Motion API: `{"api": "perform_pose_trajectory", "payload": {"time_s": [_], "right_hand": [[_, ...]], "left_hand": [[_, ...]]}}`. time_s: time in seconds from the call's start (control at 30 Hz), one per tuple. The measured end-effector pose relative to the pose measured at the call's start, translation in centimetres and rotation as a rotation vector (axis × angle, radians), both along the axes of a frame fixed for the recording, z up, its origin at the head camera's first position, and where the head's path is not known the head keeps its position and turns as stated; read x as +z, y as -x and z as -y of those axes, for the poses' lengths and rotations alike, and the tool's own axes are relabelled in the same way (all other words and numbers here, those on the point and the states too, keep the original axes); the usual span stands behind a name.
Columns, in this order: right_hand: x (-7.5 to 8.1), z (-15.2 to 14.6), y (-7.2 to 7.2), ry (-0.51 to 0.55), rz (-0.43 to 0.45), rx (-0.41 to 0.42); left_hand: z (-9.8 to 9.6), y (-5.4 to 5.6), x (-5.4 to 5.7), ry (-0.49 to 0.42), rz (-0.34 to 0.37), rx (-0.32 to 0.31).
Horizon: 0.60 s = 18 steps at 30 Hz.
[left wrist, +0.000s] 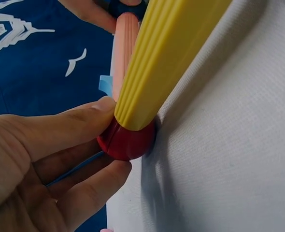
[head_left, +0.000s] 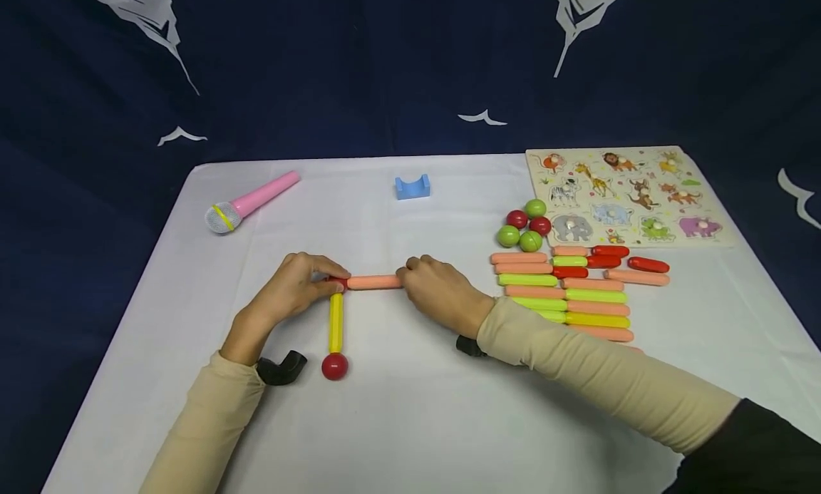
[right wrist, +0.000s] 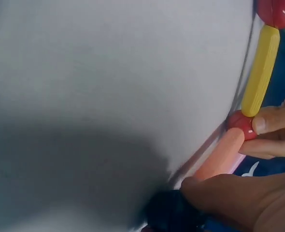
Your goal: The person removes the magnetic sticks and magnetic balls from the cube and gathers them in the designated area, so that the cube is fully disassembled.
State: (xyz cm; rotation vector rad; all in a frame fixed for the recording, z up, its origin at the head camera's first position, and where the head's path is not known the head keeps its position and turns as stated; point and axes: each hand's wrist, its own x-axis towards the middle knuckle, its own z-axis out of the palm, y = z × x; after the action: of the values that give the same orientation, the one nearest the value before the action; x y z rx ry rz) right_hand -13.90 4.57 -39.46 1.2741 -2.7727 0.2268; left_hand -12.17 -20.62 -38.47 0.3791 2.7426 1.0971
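Note:
My left hand [head_left: 291,287] pinches a red ball [left wrist: 128,142] between thumb and fingers. From this ball a yellow ribbed stick [head_left: 336,323] runs toward the near side, with a second red ball [head_left: 335,366] on its other end. An orange stick [head_left: 374,282] reaches from the held ball to my right hand [head_left: 442,291]. There, the right thumb and fingers grip a dark blue, ball-like piece [right wrist: 174,210] at the stick's far end; the hand hides it in the head view and its shape is partly covered.
To the right lie rows of coloured sticks [head_left: 564,294], several red and green balls [head_left: 530,241], and an animal puzzle board [head_left: 628,198]. A pink toy microphone [head_left: 256,200] is at the back left, a light blue cradle-shaped piece [head_left: 412,187] at the back middle. Black wrist devices [head_left: 282,369] sit under the wrists.

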Motion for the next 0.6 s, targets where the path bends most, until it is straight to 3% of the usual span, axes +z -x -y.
{"api": "perform_pose_trajectory", "payload": {"time_s": [0.17, 0.4, 0.5, 0.6], "right_hand": [[0.1, -0.8, -0.1, -0.029, 0.04, -0.002], [1.1, -4.8, 0.5, 0.085, 0.188, -0.088], [1.9, -7.1, 1.6, 0.116, 0.197, -0.151], [2.8, -9.3, 3.6, 0.147, 0.177, -0.218]], "left_hand": [[0.0, 0.0, 0.0, 0.003, -0.003, -0.004], [0.2, -0.1, -0.2, -0.005, -0.008, 0.006], [0.1, -0.1, -0.2, -0.019, -0.008, -0.003], [0.1, -0.1, -0.2, -0.023, -0.007, -0.005]]}}
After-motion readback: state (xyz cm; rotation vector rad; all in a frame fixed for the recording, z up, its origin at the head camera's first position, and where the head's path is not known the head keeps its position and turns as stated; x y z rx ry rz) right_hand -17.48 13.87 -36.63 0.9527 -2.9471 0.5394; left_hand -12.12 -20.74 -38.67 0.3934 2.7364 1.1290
